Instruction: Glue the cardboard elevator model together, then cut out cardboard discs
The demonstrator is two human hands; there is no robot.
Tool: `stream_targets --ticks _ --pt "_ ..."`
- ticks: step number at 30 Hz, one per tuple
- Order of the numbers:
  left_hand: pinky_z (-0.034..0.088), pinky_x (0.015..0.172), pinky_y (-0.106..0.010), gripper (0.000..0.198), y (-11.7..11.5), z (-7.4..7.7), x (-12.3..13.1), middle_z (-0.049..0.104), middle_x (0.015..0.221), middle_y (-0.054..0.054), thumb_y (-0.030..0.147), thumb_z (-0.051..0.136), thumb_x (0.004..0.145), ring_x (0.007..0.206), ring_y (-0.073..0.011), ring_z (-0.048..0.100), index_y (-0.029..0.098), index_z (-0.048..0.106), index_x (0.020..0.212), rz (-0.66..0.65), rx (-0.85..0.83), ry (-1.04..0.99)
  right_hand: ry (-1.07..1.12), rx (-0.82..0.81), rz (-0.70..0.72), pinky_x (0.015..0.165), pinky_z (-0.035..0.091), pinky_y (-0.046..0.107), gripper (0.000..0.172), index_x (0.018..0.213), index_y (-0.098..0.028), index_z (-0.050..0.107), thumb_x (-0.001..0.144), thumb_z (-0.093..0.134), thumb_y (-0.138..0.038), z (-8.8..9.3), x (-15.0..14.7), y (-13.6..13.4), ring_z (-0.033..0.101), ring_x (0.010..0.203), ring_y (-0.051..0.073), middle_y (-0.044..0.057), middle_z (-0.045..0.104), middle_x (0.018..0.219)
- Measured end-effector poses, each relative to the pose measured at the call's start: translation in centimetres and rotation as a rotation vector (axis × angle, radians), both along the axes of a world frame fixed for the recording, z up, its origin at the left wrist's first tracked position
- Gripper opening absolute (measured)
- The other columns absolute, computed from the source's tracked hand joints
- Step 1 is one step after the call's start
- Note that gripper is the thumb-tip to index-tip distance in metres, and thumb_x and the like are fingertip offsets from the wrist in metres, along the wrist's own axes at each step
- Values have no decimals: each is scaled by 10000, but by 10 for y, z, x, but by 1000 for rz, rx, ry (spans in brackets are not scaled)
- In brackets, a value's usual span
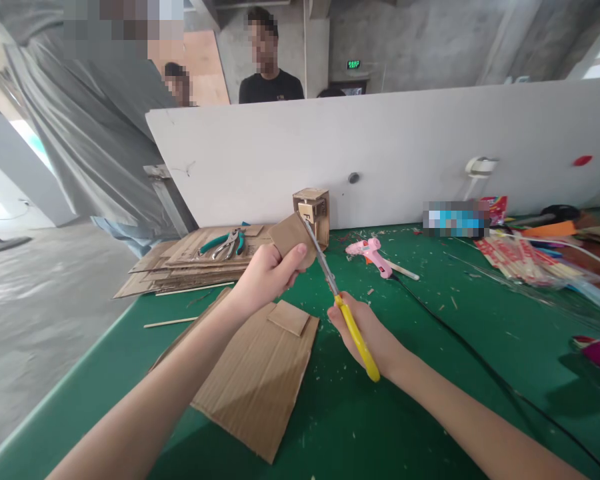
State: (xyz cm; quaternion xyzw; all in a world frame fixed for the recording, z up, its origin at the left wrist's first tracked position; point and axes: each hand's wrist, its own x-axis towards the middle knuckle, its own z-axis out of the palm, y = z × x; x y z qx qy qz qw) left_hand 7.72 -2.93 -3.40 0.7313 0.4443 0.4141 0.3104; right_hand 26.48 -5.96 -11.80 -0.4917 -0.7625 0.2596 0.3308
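Note:
My left hand pinches a small piece of cardboard above the table, thumb on its near face. My right hand is closed around the yellow handles of a pair of scissors. The scissor blades point up and to the left, and their tips lie at the right edge of the held cardboard. Below my hands a larger cardboard sheet rests on the green table, with a small cardboard square on top. Just behind the held piece stands a small cardboard box.
Left of centre, pliers with teal handles lie on stacked cardboard. A pink glue gun trails its black cord across the right side. A white partition borders the back. A person in grey stands at the left.

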Motion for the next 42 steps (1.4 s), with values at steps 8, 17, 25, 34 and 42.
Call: stream_targets --ticks 8,17,25,34,42 --pt "285 358 -157 529 5 5 -11 461 403 27 558 443 897 348 -40 388 151 496 563 -106 -89 19 156 -41 132 463 362 264 454 797 -221 383 924 262 -640 -8 -4 1 439 476 125 -46 395 573" --pt "295 375 -171 559 8 1 -14 472 373 8 554 443 901 339 -47 395 155 489 512 -150 -86 33 207 -104 181 470 423 265 474 859 -215 399 906 289 -674 -10 -1 1 443 511 119 -17 452 668" --pt "280 371 -166 531 6 7 -18 437 377 27 519 442 916 350 -43 382 165 452 520 -208 -106 61 159 -64 131 437 380 258 468 828 -213 380 920 254 -655 -9 -3 -2 438 467 116 -42 405 596" --pt "225 373 -175 439 5 -2 -4 395 418 68 533 591 827 366 -35 324 176 434 624 -189 -119 -222 218 -55 137 444 392 260 464 827 -218 378 915 273 -661 -11 -6 0 437 475 114 -42 409 607" --pt "201 372 -193 426 1 -8 8 341 408 90 568 547 832 362 -47 290 160 507 714 -158 -118 -289 300 -123 185 504 446 273 483 855 -222 404 895 300 -691 -13 -8 -2 456 540 121 -28 431 670"
